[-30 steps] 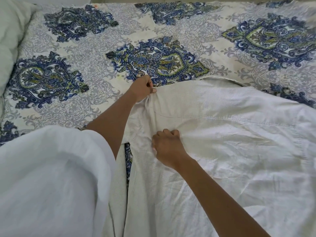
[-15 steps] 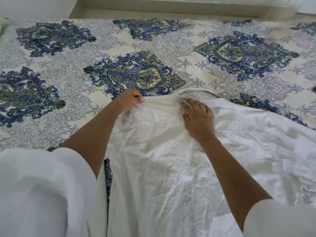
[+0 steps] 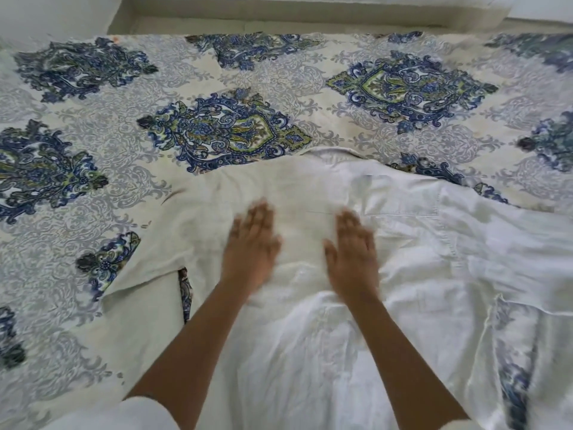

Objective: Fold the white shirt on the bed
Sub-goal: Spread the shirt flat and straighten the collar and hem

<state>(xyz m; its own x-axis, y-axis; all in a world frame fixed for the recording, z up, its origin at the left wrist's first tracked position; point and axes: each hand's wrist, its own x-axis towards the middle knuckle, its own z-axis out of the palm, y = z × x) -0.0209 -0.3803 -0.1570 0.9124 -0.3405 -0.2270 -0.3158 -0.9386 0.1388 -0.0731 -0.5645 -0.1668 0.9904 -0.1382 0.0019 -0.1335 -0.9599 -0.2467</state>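
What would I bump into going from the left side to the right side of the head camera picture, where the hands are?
Flowery bed cover → left hand → right hand → rumpled right side of the white shirt.

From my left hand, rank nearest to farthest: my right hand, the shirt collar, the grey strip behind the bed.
1. The right hand, just right of the left hand.
2. The shirt collar, ahead and rightward.
3. The grey strip, past the far edge of the bed.
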